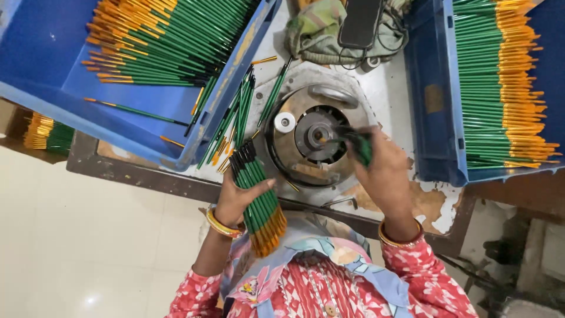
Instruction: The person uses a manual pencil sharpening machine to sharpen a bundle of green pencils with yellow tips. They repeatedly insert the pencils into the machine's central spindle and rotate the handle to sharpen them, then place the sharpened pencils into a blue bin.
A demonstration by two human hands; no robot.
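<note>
My left hand (235, 197) grips a bundle of green brushes (257, 200) near the desk's front edge; my right hand (379, 168) pinches one brush (358, 144) at the round machine (315, 138), feeding its hub.

A single head-worn camera looks almost straight down from close above onto the worktable (388, 88). The wearer's patterned clothing fills the near edge, a round metal machine (312, 138) sits at centre, and blue crates (53, 53) run off the far left and right corners.
</note>
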